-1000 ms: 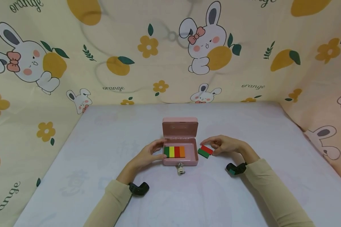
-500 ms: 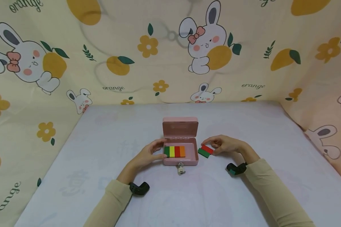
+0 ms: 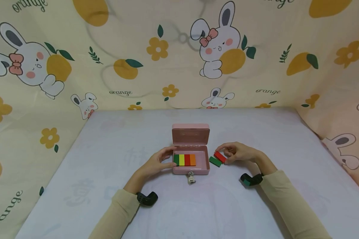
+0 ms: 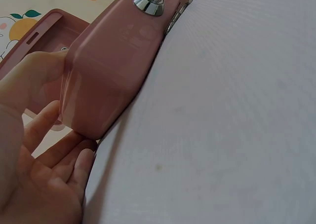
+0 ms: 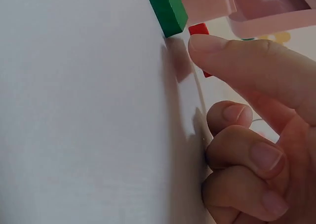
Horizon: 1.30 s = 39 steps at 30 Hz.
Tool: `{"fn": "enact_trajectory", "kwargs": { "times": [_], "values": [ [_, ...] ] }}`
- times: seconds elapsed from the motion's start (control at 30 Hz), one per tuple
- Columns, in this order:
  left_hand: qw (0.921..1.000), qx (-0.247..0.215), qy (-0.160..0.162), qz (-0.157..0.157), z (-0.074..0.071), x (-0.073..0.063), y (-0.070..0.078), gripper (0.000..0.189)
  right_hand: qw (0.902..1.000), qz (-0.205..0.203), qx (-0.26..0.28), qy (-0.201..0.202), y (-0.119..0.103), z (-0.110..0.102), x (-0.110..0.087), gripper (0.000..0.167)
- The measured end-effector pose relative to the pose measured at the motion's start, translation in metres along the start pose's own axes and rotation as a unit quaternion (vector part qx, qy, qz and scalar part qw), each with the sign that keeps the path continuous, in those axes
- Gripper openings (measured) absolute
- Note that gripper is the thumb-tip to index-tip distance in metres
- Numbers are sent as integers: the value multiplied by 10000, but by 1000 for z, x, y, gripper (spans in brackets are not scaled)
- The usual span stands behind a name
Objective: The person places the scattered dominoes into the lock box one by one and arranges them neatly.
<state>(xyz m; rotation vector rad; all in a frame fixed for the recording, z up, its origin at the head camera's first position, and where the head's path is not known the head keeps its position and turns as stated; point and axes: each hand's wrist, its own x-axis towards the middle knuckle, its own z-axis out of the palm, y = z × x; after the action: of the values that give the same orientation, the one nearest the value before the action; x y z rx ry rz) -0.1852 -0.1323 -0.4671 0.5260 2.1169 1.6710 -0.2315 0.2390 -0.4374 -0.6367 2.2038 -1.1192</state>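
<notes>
A pink metal cash box stands with its lid raised. Inside, at its left, green, yellow, red and orange blocks lie side by side. My left hand grips the box's left end, thumb on the rim, as the left wrist view also shows. Right of the box, my right hand pinches a red block between thumb and finger. A loose green block lies just beside it; in the right wrist view the thumb partly hides the red one.
A silver lock with a key sits on the box's front. White cloth covers the table, and a rabbit-and-orange printed sheet hangs behind and at both sides. Each wrist wears a black camera, such as the left one.
My right hand has shifted slightly right with the red block, turning it a little, and a narrow gap has opened between it and the green block. The left hand stays on the box.
</notes>
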Motion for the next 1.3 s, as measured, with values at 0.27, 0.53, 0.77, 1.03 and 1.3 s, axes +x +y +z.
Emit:
{"fn": "enact_trajectory", "kwargs": {
  "times": [0.27, 0.53, 0.77, 1.03, 1.3],
  "values": [
    [10000, 16, 18, -70, 0, 0, 1, 64, 9992, -138, 102, 362, -2, 4, -5, 48],
    [9999, -30, -12, -123, 0, 0, 1, 65, 9955, -280, 172, 886, -9, 10, -8, 44],
    [10000, -18, -20, -54, 0, 0, 1, 64, 9906, -264, 277, 1311, -19, 17, -9, 45],
    [9999, -22, -12, -102, 0, -1, 2, 64, 9861, -380, 483, 1543, -27, 25, -9, 45],
    [10000, 11, 2, -54, 1, 0, 2, 65, 9846, -461, 560, 1588, -35, 35, -6, 46]
  ]
}}
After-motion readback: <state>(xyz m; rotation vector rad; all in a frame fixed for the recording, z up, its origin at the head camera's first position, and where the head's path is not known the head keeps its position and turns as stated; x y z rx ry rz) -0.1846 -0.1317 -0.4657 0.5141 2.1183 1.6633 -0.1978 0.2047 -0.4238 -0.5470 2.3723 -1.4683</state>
